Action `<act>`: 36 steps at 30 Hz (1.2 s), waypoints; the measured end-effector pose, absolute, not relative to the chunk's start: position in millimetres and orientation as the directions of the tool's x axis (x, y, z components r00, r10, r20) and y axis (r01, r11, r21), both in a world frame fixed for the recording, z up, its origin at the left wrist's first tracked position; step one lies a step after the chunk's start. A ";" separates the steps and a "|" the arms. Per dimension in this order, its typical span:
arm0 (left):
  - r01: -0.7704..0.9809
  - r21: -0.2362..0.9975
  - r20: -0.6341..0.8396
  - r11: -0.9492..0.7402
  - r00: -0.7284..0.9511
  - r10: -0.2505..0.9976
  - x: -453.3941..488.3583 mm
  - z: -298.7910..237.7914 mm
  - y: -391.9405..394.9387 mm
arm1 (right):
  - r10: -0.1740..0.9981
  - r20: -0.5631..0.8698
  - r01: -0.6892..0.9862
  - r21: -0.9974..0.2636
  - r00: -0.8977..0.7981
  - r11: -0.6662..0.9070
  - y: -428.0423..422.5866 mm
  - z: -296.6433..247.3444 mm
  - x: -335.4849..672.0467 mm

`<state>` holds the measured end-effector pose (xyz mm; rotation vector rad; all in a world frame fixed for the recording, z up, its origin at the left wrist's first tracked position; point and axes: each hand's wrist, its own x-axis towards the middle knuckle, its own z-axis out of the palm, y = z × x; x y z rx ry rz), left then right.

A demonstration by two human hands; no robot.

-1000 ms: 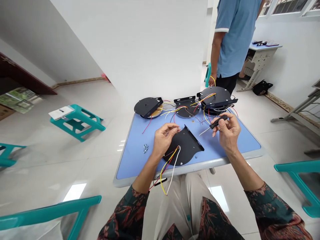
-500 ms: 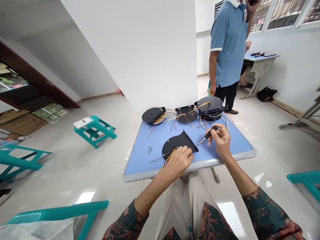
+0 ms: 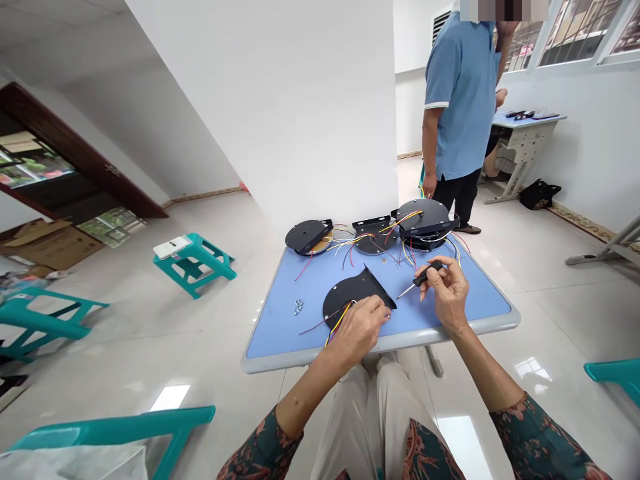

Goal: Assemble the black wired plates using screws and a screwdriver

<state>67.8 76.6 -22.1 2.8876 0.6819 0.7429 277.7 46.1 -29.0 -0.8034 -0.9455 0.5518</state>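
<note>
In the head view my right hand [image 3: 451, 297] grips a screwdriver [image 3: 428, 273] by its black handle, its thin metal shaft slanting down to the left. The tip is close to, but apart from, the upright flange of a black round plate [image 3: 345, 291] on the near part of the table. My left hand [image 3: 364, 323] is over the plate's right side, thumb and fingers pinched by the flange. A tiny shiny thing shows at these fingertips, too small to name. Yellow, red and dark wires come out of the plate beside my left hand. Several small screws [image 3: 299, 307] lie left of the plate.
Along the blue table's [image 3: 280, 340] far side are more black round plates [image 3: 306, 236] with flanges and loose coloured wires. A person in a blue shirt [image 3: 463, 100] stands behind the table's right side. Green stools [image 3: 195, 267] stand on the floor around.
My left fingers have lifted slightly and drawn into a pinch by the flange. My right hand, still with the screwdriver, has moved little. The whole view has shifted slightly.
</note>
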 end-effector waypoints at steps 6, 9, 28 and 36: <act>0.274 0.655 0.540 -0.705 0.483 0.689 59.1 -10.8 77.4 | 0.631 0.508 -0.052 -0.754 0.587 0.655 19.8 -3.7 256.6; 0.252 0.550 0.668 -0.796 0.441 0.600 54.7 -12.3 71.4 | 0.574 0.585 0.035 -0.718 0.573 0.696 2.5 9.9 237.9; 0.299 0.259 0.835 -0.918 0.408 0.369 41.4 -17.5 50.6 | 0.500 0.809 0.253 -0.577 0.310 0.777 -11.4 5.4 212.1; 0.363 0.193 0.786 -0.912 0.499 0.365 38.6 -15.4 51.4 | 0.421 0.906 0.519 -0.376 0.032 0.768 -15.5 8.5 219.1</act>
